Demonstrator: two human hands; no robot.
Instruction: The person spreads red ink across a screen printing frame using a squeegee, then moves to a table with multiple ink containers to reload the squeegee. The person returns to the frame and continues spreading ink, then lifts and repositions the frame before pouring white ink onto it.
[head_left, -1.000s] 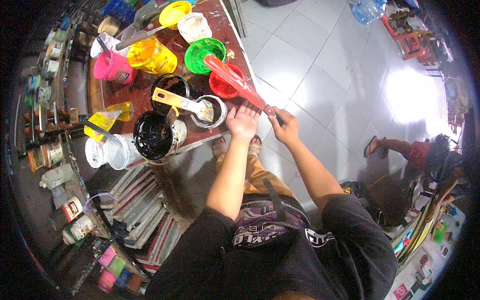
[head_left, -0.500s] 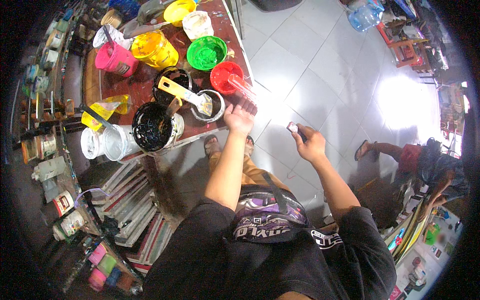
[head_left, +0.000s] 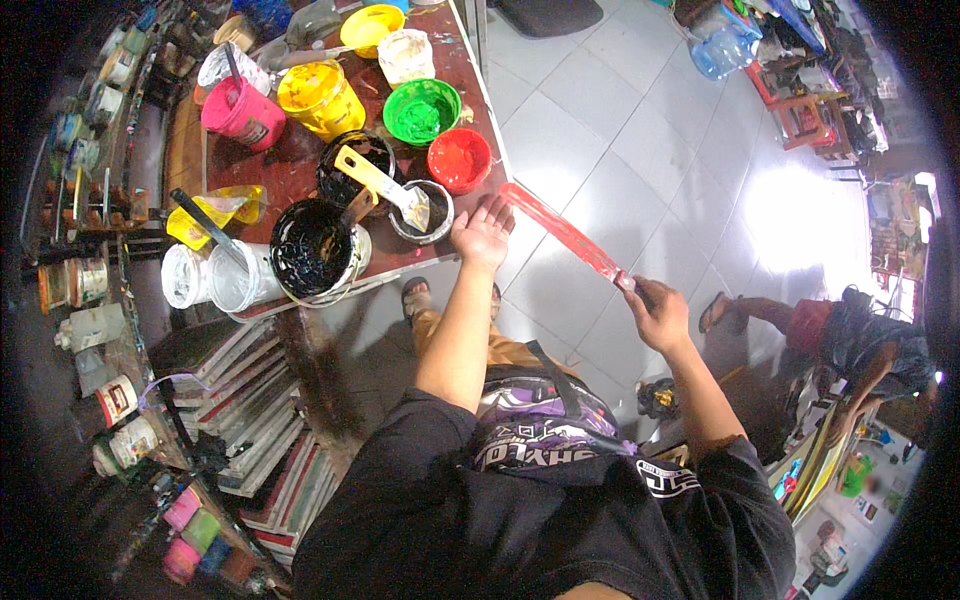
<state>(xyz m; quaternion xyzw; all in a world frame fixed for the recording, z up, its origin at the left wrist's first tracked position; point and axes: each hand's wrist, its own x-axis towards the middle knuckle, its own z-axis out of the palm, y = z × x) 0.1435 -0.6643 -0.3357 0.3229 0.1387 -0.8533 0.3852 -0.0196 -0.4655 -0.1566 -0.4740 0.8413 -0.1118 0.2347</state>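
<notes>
My right hand [head_left: 660, 315] grips the near end of a long, flat spatula [head_left: 565, 237] whose blade is coated in red paint. The blade slants up and left over the tiled floor, its far tip beside the fingertips of my left hand [head_left: 482, 240]. That left hand is palm up with fingers stretched, holding nothing; whether the tip touches it I cannot tell. Just beyond it stands a red tub of paint [head_left: 460, 160]. Left of it, a yellow-handled scraper [head_left: 372, 175] rests across a dark-lined pot [head_left: 437, 228] and a black-stained bucket [head_left: 335, 155].
On the dark red table [head_left: 400, 262] stand a green tub [head_left: 422, 112], a yellow bucket [head_left: 322, 98], a pink bucket [head_left: 242, 113] and a black-smeared bucket [head_left: 312, 250]. Stacked frames [head_left: 235, 400] lie below left. Another person [head_left: 870, 335] bends at the right.
My right hand has moved right and slightly nearer, drawing the spatula away from over the red tub. The left hand remains palm up in nearly the same place.
</notes>
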